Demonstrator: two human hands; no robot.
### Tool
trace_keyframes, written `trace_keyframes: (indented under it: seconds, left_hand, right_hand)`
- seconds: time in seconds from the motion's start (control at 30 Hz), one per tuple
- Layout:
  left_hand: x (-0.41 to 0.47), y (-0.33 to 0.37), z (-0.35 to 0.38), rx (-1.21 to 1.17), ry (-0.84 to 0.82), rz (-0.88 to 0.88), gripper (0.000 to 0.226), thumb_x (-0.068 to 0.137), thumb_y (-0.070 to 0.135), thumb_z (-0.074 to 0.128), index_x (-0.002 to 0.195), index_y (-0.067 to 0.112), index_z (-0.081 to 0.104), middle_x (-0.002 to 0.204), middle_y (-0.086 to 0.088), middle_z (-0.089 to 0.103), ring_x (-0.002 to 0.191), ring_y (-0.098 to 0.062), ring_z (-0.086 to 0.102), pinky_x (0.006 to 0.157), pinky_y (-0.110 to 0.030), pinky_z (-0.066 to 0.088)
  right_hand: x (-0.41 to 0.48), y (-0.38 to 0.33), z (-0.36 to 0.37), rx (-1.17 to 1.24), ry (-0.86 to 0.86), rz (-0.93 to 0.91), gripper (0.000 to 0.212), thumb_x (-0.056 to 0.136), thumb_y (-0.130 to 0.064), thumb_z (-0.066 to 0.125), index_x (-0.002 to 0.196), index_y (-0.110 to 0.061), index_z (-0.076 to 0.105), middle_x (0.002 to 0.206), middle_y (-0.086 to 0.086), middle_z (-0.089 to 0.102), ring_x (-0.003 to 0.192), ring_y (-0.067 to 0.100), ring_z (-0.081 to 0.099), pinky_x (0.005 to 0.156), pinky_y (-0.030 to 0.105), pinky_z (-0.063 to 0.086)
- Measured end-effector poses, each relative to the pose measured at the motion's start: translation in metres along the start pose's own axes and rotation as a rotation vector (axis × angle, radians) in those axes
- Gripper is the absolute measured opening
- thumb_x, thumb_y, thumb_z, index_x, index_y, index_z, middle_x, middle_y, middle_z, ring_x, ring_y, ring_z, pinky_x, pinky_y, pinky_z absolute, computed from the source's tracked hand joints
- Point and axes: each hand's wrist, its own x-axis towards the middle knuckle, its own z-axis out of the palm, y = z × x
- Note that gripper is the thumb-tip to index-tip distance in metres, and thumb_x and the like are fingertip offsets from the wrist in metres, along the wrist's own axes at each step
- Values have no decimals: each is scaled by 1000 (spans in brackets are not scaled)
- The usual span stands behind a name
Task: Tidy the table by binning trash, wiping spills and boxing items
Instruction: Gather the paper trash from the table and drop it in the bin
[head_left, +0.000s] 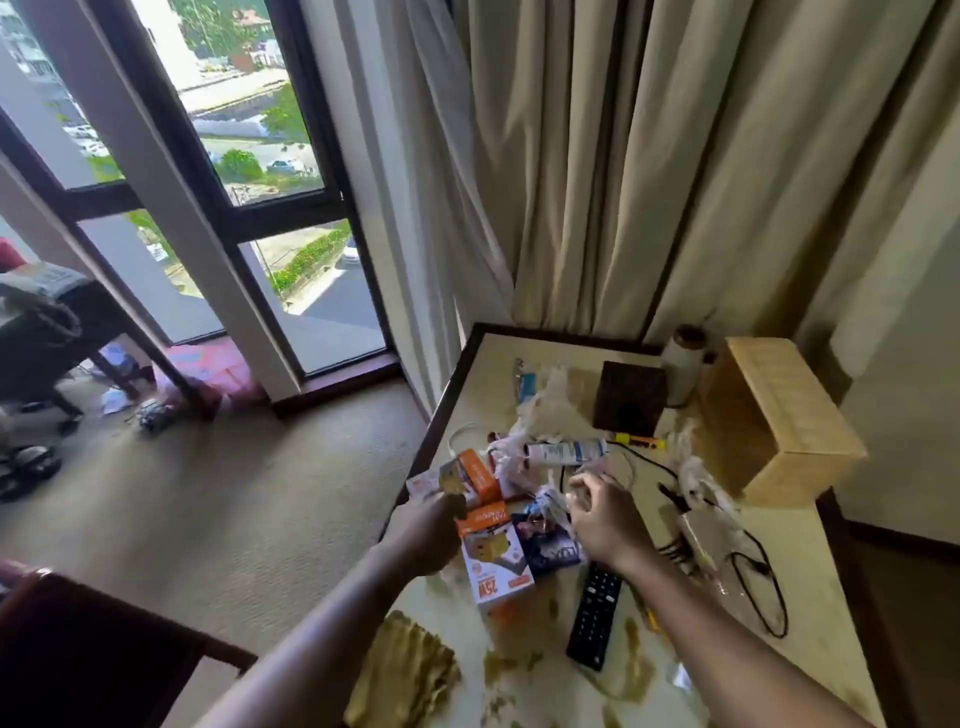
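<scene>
A cream table (800, 582) holds clutter. My left hand (423, 535) grips an orange and white charger box (470, 478) near the table's left edge. My right hand (605, 512) hovers with curled fingers over crumpled plastic wrappers (545, 506); whether it holds anything is unclear. A second orange and white box (498, 564) and a dark purple packet (550, 545) lie between my hands. White tissue scraps (519, 441) and a white tube (566, 451) lie farther back. A yellow cloth (405, 675) sits at the near left. Brown spills (631, 660) stain the near tabletop.
A black remote (595, 616) lies near my right forearm. A wooden box (774, 421) lies open on its side at the right, with a dark brown box (631, 397) and a white bottle (683, 364) behind. Black cables (763, 597) and an adapter (704, 535) sit right. Curtains hang behind.
</scene>
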Motion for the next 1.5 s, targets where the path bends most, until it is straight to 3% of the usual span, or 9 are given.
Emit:
trace_keyframes:
  seconds: [0.17,0.33,0.57,0.67,0.87,1.07,1.23,1.33,1.5]
  left_hand:
    - [-14,-28,41,134,-105,7,80,88,44,59,157,41,19,165,1,21,147,-30,35,104,-42,48]
    - [-3,-47,76,108,-124,75,80,99,41,56,163,38,10,173,-2,2,159,-30,6,126,-48,23]
    - [9,-63,104,-12,0,38,38,101,19,49,139,19,55,151,-11,46,134,-32,49,97,-41,54]
    - [12,-58,101,-161,132,30,41,100,35,37,116,9,66,133,-12,60,116,-31,64,82,-42,60]
    - [45,-36,78,-302,354,155,18,102,16,48,111,8,61,115,-9,57,86,-21,63,70,-35,57]
    - [113,-1,52,-256,323,180,11,107,13,41,98,11,48,92,-5,48,71,-18,49,60,-42,52]
    - [164,12,39,29,120,128,47,104,51,41,128,12,52,118,-16,61,105,-31,58,89,-48,43]
    - [187,15,44,250,-73,97,82,85,74,56,141,16,45,136,-16,57,124,-34,54,103,-55,36]
    - [212,20,67,300,-126,87,93,71,76,70,138,17,47,136,-16,58,126,-35,53,108,-59,31]
  right_hand:
    - [5,6,52,-91,-131,141,55,99,-36,57,152,-30,42,164,4,27,148,27,32,114,40,37]
    - [17,21,88,-182,-271,107,84,89,-42,64,157,-48,15,167,-11,-20,158,25,-2,120,53,33]
    - [35,32,106,-200,-249,107,56,95,-33,64,148,-37,46,164,3,26,149,29,26,116,51,37]
    - [38,35,106,-182,-167,79,44,94,-25,65,137,-27,58,148,6,48,133,29,45,106,45,46]
    - [50,33,103,-241,-251,-12,55,92,-19,65,145,-28,54,144,5,46,131,28,46,103,41,48]
    - [59,29,100,-234,-263,-58,58,92,-3,60,145,-27,53,137,10,47,128,28,49,95,34,51]
    - [65,29,86,26,-189,57,24,95,-6,51,110,-25,52,113,2,56,106,24,57,79,32,47]
    - [71,40,68,97,-25,137,35,91,1,56,115,-25,53,108,-5,58,94,17,58,66,26,47]
    - [81,75,47,-118,-67,224,50,93,-9,52,139,-27,49,115,5,47,107,27,52,83,36,47]
